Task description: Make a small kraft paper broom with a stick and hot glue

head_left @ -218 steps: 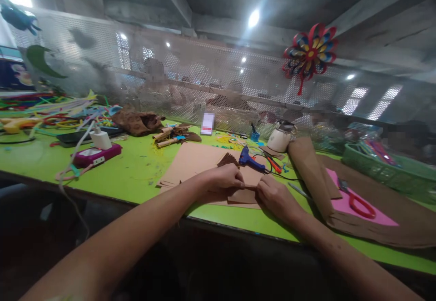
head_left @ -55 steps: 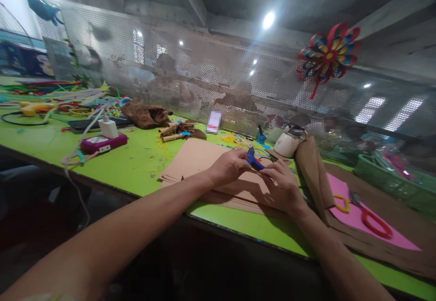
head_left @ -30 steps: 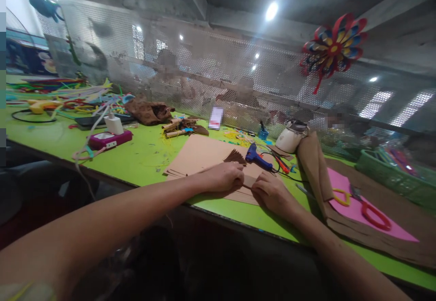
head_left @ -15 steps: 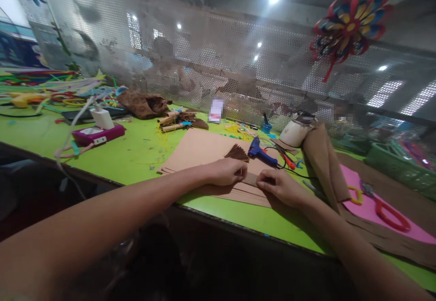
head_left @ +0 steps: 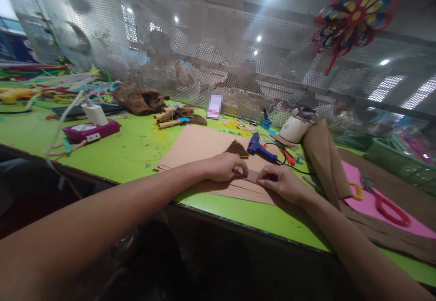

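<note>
My left hand (head_left: pixel 227 169) and my right hand (head_left: pixel 281 185) rest side by side on a stack of tan foam sheets (head_left: pixel 197 145) on the green table (head_left: pixel 129 155). Both hands are closed in a pinch on a small brown strip (head_left: pixel 253 176) that spans between them. A dark brown fringed fan piece (head_left: pixel 237 149) lies just behind my left hand. A blue glue gun (head_left: pixel 260 147) lies on the sheets behind my right hand.
A white pot (head_left: pixel 296 128) and a rolled brown sheet (head_left: pixel 322 155) stand at the right. Red scissors (head_left: pixel 386 201) lie on a pink sheet (head_left: pixel 371 203). A magenta box with a white charger (head_left: pixel 91 128) sits left. A perforated screen (head_left: pixel 204 60) backs the table, with people beyond it.
Earlier my hands were up at the blue glue gun; they then came down onto the sheets and pinched the brown strip. In the last half second they hardly moved.
</note>
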Action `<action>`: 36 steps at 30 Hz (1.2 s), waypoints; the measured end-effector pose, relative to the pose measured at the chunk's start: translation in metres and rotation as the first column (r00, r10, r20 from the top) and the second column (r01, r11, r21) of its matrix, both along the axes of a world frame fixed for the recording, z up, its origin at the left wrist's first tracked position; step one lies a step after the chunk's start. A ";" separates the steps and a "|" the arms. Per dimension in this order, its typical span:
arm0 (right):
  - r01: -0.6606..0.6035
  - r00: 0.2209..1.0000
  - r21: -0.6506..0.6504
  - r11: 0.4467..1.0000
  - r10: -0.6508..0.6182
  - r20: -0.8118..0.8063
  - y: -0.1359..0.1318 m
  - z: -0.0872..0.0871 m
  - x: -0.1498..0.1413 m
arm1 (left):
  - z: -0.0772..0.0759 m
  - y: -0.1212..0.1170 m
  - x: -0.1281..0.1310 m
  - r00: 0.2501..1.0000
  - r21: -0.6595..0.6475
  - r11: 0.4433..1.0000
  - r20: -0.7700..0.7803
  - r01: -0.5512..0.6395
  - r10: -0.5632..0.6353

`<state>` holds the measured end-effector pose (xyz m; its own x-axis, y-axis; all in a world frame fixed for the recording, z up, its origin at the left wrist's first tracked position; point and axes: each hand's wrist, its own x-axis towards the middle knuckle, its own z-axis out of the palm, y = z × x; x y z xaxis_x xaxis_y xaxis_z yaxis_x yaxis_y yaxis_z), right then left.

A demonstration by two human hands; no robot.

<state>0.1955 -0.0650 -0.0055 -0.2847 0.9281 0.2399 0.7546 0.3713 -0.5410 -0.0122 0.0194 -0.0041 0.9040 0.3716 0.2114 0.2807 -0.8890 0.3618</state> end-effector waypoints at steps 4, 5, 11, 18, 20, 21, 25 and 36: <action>-0.088 0.996 0.088 0.992 0.086 0.029 -0.003 0.000 0.001 | -0.002 0.000 -0.003 0.999 0.081 0.996 0.004 0.038 -0.038; -0.104 0.994 0.107 0.989 0.100 0.038 -0.004 -0.001 0.002 | -0.002 -0.001 -0.003 0.998 0.104 0.993 0.015 0.053 -0.055; -0.185 0.981 0.151 0.971 0.173 0.090 -0.001 -0.014 0.009 | -0.002 -0.007 -0.009 0.989 0.189 0.977 0.083 0.103 -0.120; -0.221 0.962 0.222 0.950 0.174 0.211 -0.005 -0.010 0.006 | 0.001 -0.012 -0.013 0.978 0.344 0.926 0.077 0.157 -0.194; -0.234 0.956 0.242 0.942 0.176 0.236 -0.007 -0.009 0.006 | 0.004 -0.014 -0.015 0.975 0.384 0.906 0.055 0.178 -0.215; -0.235 0.954 0.253 0.938 0.174 0.243 -0.008 -0.009 0.006 | 0.005 -0.015 -0.017 0.975 0.401 0.897 0.042 0.185 -0.220; -0.241 0.956 0.305 0.921 0.172 0.236 -0.014 -0.015 0.016 | 0.009 -0.021 -0.025 0.976 0.432 0.885 0.046 0.173 -0.213; -0.269 0.929 0.310 0.912 0.160 0.334 -0.037 -0.015 0.029 | 0.003 -0.028 -0.034 0.984 0.502 0.851 0.003 0.150 -0.175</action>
